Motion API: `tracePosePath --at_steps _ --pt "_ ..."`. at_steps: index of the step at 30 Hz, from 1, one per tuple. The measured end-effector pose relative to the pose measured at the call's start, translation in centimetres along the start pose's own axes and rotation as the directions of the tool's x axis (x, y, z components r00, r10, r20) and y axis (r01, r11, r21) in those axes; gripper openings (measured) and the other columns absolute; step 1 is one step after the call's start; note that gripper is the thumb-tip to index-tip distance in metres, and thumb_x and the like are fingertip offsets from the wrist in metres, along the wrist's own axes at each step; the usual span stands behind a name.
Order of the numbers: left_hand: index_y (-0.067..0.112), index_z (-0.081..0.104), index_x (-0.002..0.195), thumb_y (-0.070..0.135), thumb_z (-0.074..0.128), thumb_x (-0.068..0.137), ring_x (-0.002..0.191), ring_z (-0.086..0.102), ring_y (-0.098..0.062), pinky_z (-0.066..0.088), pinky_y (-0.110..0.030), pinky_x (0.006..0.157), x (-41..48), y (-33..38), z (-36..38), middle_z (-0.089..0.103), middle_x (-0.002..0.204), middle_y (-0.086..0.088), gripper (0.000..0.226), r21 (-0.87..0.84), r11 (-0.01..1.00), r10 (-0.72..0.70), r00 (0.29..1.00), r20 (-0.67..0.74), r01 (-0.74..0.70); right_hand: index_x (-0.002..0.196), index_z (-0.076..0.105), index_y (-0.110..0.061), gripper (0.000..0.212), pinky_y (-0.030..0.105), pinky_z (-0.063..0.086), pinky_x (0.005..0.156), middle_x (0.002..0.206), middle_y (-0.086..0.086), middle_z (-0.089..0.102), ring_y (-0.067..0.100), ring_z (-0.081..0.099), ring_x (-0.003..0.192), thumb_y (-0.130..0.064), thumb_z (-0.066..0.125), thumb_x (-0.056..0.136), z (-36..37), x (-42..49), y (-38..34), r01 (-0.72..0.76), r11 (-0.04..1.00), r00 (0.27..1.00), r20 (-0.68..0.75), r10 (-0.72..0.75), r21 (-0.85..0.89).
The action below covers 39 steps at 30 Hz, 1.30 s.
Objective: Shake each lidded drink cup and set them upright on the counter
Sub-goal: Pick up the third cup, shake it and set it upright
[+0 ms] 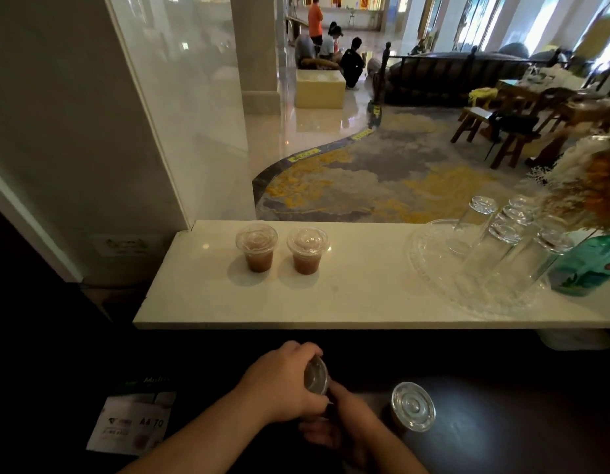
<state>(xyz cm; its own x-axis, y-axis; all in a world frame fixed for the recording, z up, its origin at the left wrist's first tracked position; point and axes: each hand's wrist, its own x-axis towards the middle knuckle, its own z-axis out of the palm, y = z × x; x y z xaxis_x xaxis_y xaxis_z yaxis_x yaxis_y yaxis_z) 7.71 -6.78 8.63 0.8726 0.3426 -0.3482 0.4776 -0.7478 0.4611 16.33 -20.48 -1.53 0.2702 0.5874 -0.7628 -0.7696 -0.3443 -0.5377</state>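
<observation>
Two clear lidded cups of brown drink stand upright side by side on the white counter (348, 295): one cup (256, 248) on the left, another cup (307, 249) just right of it. Below the counter's front edge, over a dark surface, both hands hold a third lidded cup (316, 376). My left hand (283, 381) grips it from the top and left, fingers curled over the lid. My right hand (344, 422) holds it from below; its lower body is hidden. A fourth lidded cup (413, 405) stands on the dark surface to the right.
A clear glass tray (433, 268) with several upturned glasses sits at the counter's right, beside a teal bottle (587, 265) of dried flowers. A glass panel (180, 107) rises at the counter's left end. A paper packet (132, 422) lies low left. People sit far behind.
</observation>
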Motion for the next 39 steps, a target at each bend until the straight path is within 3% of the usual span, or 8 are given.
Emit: tracePosePath --at_steps 3,10,15,19,24,31,36,39 --pt "0.047 0.043 0.142 0.063 0.074 0.064 0.121 0.058 -0.013 0.051 -0.03 0.097 -0.7 1.7 -3.5 0.052 0.139 0.015 0.085 0.034 0.998 0.046 0.996 -0.075 -0.044 0.126 0.071 -0.005 0.049 0.038 0.06 0.067 0.103 0.023 0.068 0.032 0.07 0.073 -0.043 0.055 0.101 1.4 -1.4 -2.6 0.04 0.98 0.985 0.155 -0.071 0.196" --pt "0.049 0.04 0.147 0.078 0.076 0.06 0.126 0.055 -0.006 0.049 -0.032 0.104 -2.6 4.1 -10.3 0.045 0.148 0.02 0.098 -0.068 0.994 0.058 0.952 -0.3 -0.082 0.127 0.064 0.007 0.048 0.031 0.063 0.06 0.09 0.018 0.069 0.024 0.069 0.063 -0.031 0.059 0.098 4.3 -6.7 -9.4 0.177 0.899 0.916 0.266 -0.299 0.401" --pt "0.047 0.05 0.138 0.08 0.069 0.07 0.109 0.062 -0.007 0.056 -0.033 0.091 -3.9 4.6 -13.1 0.057 0.127 0.02 0.078 -0.384 0.921 -0.087 0.932 -0.352 -0.059 0.124 0.064 0.003 0.041 0.034 0.062 0.069 0.104 0.024 0.071 0.028 0.068 0.072 -0.029 0.06 0.099 5.3 -11.0 -13.4 0.388 0.883 0.859 0.242 -0.45 0.266" --pt "0.036 0.055 0.126 0.068 0.062 0.089 0.092 0.077 -0.026 0.067 -0.048 0.077 -4.5 5.2 -15.1 0.066 0.117 0.004 0.049 -0.74 0.672 -0.18 0.967 -0.179 -0.012 0.122 0.062 -0.003 0.041 0.037 0.062 0.07 0.11 0.022 0.066 0.035 0.067 0.08 -0.023 0.072 0.088 6.2 -14.2 -16.1 0.612 0.784 0.762 0.184 -0.62 0.105" --pt "0.035 0.057 0.125 0.065 0.056 0.095 0.081 0.077 -0.031 0.061 -0.04 0.078 -6.1 5.9 -17.5 0.065 0.124 -0.012 0.042 -0.877 0.475 -0.127 0.992 0.014 0.073 0.115 0.068 -0.013 0.028 0.046 0.061 0.084 0.121 0.028 0.062 0.04 0.069 0.099 -0.011 0.076 0.088 7.1 -17.2 -18.0 0.737 0.674 0.671 0.176 -0.721 -0.047" --pt "0.03 0.057 0.131 0.04 0.075 0.087 0.088 0.077 -0.034 0.062 -0.044 0.086 -7.4 6.0 -19.0 0.072 0.12 -0.015 0.049 -0.884 0.454 -0.001 0.992 -0.128 -0.114 0.122 0.066 -0.014 0.027 0.042 0.059 0.069 0.114 0.027 0.06 0.035 0.065 0.075 -0.007 0.066 0.095 7.9 -20.2 -19.1 0.746 0.661 0.657 0.245 -0.713 -0.078" --pt "0.038 0.053 0.14 0.014 0.084 0.083 0.107 0.075 -0.024 0.064 -0.042 0.087 -7.8 5.6 -19.4 0.059 0.139 0.004 0.07 -0.814 0.512 0.143 0.961 -0.235 -0.275 0.123 0.067 -0.007 0.029 0.042 0.058 0.069 0.11 0.021 0.069 0.033 0.068 0.068 -0.022 0.065 0.098 8.6 -21.5 -19.6 0.697 0.708 0.713 0.226 -0.664 -0.118" --pt "0.045 0.052 0.139 0.015 0.081 0.086 0.112 0.072 -0.025 0.063 -0.043 0.092 -8.2 6.0 -19.7 0.057 0.141 0.012 0.067 -0.789 0.526 0.175 0.948 -0.266 -0.319 0.123 0.066 -0.003 0.03 0.041 0.059 0.069 0.118 0.025 0.066 0.032 0.071 0.074 -0.019 0.067 0.097 8.8 -21.9 -19.8 0.726 0.679 0.682 0.235 -0.693 -0.104"
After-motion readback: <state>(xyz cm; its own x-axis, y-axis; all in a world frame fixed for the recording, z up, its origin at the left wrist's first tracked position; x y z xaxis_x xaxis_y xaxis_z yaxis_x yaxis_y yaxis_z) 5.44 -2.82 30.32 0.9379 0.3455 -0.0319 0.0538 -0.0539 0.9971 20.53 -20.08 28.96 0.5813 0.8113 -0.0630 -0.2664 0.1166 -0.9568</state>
